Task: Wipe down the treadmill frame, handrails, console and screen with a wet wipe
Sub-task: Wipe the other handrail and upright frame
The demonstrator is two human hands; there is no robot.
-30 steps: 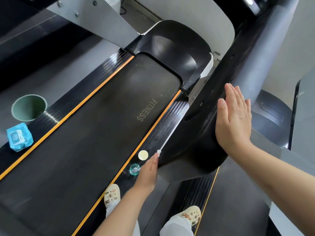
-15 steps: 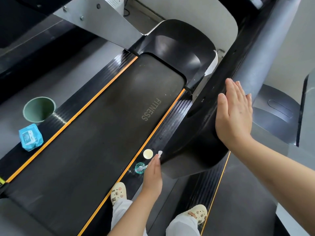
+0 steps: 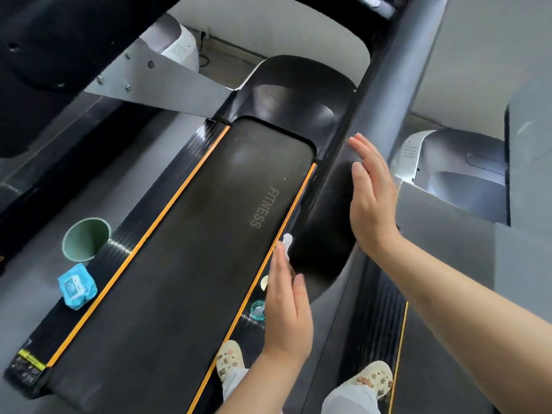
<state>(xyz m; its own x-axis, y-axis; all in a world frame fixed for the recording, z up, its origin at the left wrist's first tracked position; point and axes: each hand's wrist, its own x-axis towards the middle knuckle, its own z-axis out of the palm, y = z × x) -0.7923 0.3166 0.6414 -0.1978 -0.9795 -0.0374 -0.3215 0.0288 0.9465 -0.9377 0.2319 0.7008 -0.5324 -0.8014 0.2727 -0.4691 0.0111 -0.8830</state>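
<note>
Head view, single frame. Left hand (image 3: 286,309) is lying flat with straight fingers against the inner face of the glossy black treadmill handrail panel (image 3: 324,222), and a small crumpled white wet wipe (image 3: 287,245) is showing at its fingertips, pressed between fingers and panel. Right hand (image 3: 369,198) is lying open with fingers straight and together, palm set against the outer side of the same panel; the two hands are standing apart with the panel between them. Dark grey running belt printed FITNESS (image 3: 209,234) is running between two orange edge stripes, with ribbed black side rails outside them. Blue soft pack of wipes (image 3: 77,286) is resting on the far side rail, and a pale green round bin (image 3: 86,239) is standing on the grey floor just beside that rail. Small pale yellow disc (image 3: 264,282) and a teal round cap (image 3: 257,309) are lying on the near side rail, partly behind the left hand. Two cream clog shoes (image 3: 375,380) with white trouser legs are showing at the bottom edge.
</note>
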